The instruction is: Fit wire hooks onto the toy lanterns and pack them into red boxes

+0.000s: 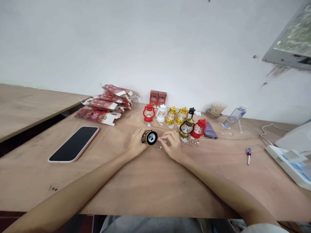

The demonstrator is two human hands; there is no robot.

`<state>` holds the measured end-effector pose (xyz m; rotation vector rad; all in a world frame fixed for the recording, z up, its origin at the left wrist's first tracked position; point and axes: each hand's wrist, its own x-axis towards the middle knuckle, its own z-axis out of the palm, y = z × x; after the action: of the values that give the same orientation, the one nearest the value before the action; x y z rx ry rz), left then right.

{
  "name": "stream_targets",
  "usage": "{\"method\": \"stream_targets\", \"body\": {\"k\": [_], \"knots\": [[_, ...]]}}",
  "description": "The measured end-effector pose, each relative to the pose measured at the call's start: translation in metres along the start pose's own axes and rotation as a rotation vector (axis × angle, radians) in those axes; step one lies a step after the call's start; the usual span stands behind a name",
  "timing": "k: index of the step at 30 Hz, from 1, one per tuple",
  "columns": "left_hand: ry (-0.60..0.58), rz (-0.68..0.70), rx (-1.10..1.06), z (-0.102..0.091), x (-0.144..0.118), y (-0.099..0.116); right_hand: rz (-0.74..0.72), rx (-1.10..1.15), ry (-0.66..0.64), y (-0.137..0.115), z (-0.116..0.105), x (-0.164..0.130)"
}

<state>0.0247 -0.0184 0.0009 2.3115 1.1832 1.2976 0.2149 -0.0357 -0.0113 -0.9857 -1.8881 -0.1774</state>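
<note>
My left hand point(138, 141) is closed around a small dark lantern point(152, 138), which is tipped on its side so its round black-rimmed base faces me. The inside of the base looks pale with dark spots. Beside its right edge, my right hand point(171, 142) pinches with thumb and forefinger; a tiny pinkish bit shows at the fingertips, too small to name. Just under the hands a thin bent wire piece point(159, 148) lies on the table. A bronze-black lantern point(186, 128) and a red lantern point(198, 129) stand to the right of my right hand.
Behind stand a red lantern point(149, 114), a white lantern point(161, 114) and gold ones point(171, 115). Flattened red boxes point(102, 106) and a phone point(74, 144) lie left. Rightward are a water bottle point(234, 117), a screwdriver point(248, 156) and a power strip point(289, 165).
</note>
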Motion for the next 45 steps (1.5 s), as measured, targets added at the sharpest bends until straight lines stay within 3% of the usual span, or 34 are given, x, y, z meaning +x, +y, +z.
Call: {"method": "stream_targets", "body": {"k": [2, 5, 13, 19, 21, 25, 27, 35, 45], "knots": [[-0.024, 0.002, 0.041, 0.001, -0.001, -0.001, -0.019, 0.043, 0.115, -0.004, -0.002, 0.000], [-0.082, 0.032, 0.102, 0.003, -0.003, -0.001, -0.086, 0.049, 0.164, -0.007, -0.004, -0.001], [-0.131, 0.068, 0.125, 0.006, -0.005, 0.004, -0.167, -0.003, 0.067, -0.006, -0.002, -0.004], [-0.021, 0.005, -0.036, 0.005, -0.001, 0.002, -0.069, 0.003, 0.104, -0.007, -0.006, -0.001], [0.020, -0.043, -0.075, 0.003, -0.001, 0.001, -0.029, 0.015, 0.052, -0.005, -0.006, 0.000], [0.105, -0.117, -0.147, 0.001, 0.000, 0.003, -0.050, -0.037, -0.252, 0.000, -0.006, -0.003], [0.140, -0.131, -0.171, 0.001, 0.000, 0.003, -0.054, -0.074, -0.340, 0.001, -0.007, -0.006], [0.119, -0.128, -0.139, 0.002, 0.000, 0.002, -0.020, -0.093, -0.403, 0.003, -0.007, -0.011], [0.025, 0.029, -0.042, 0.002, -0.001, 0.004, -0.002, -0.020, -0.486, 0.006, -0.003, -0.010]]}}
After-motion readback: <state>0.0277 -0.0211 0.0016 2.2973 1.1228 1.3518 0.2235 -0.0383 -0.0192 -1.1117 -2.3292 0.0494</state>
